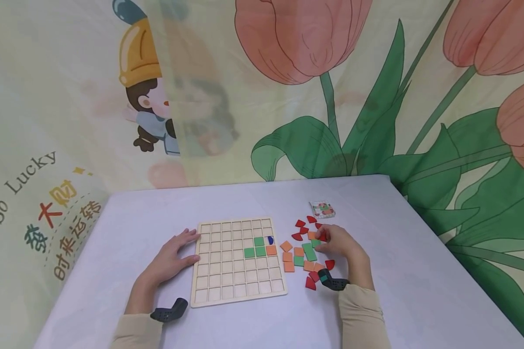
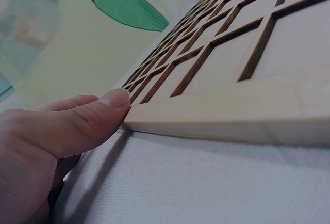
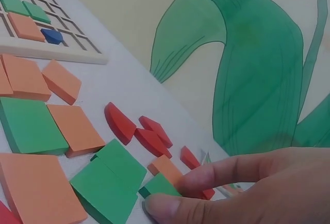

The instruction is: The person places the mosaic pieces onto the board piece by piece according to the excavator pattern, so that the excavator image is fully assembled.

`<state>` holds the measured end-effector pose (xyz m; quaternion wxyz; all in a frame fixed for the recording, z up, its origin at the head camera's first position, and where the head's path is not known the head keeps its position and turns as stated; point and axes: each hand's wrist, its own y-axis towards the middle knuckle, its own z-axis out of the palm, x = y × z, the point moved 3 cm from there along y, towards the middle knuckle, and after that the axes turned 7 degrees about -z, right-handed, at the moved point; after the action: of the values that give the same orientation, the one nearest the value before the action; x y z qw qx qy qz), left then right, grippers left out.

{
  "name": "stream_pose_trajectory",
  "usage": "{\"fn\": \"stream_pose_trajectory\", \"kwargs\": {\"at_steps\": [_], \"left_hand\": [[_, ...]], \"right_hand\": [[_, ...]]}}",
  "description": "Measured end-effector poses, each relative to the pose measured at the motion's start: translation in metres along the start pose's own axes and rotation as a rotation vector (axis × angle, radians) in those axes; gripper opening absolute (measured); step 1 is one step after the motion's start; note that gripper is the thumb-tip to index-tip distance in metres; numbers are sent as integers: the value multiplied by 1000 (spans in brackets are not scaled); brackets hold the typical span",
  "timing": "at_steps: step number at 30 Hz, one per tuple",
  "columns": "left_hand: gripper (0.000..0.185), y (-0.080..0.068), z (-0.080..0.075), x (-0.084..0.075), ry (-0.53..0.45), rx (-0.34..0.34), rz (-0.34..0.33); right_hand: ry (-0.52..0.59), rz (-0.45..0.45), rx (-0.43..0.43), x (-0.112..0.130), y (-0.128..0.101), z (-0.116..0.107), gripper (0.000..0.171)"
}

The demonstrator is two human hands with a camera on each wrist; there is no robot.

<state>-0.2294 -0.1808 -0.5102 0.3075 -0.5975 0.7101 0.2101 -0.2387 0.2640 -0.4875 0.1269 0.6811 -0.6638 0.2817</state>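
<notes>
A wooden grid board point(image 1: 224, 278) lies flat on the table, with several green tiles point(image 1: 249, 252), an orange tile point(image 1: 271, 250) and a blue half-round piece point(image 1: 270, 240) in its cells. My left hand point(image 1: 169, 257) rests at the board's left side, fingers fairly straight. Its thumb point(image 2: 105, 108) touches the board's edge in the left wrist view. Right of the board, my right hand point(image 1: 338, 241) reaches down among loose pieces. Between its thumb and index finger it pinches a small green square tile point(image 3: 161, 185), which overlaps an orange tile point(image 3: 166, 168) behind it.
Loose orange tiles point(image 1: 288, 261), green tiles point(image 1: 308, 251) and red fan-shaped pieces point(image 1: 311, 282) lie scattered to the board's right. Behind them sits a small patterned packet point(image 1: 322, 209). White cloth covers the table point(image 1: 253, 325), and a printed curtain point(image 1: 227, 160) hangs at the back.
</notes>
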Motion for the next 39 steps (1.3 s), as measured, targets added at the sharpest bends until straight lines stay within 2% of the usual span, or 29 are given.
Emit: {"fn": "stream_pose_trajectory", "kwargs": {"at_steps": [5, 14, 19, 33, 39], "left_hand": [[68, -1, 0, -1, -1, 5, 3], [68, 0, -2, -5, -19, 15, 3], [69, -1, -2, -6, -17, 6, -4], [69, -3, -3, -4, -16, 8, -24], [69, -1, -2, -2, -27, 7, -18]], "right_hand": [[-17, 24, 15, 0, 0, 0, 29], [-23, 46, 22, -2, 0, -3, 37], [-31, 32, 29, 2, -2, -5, 32], [-68, 31, 50, 11, -6, -3, 31], [-45, 31, 70, 10, -8, -9, 32]]}}
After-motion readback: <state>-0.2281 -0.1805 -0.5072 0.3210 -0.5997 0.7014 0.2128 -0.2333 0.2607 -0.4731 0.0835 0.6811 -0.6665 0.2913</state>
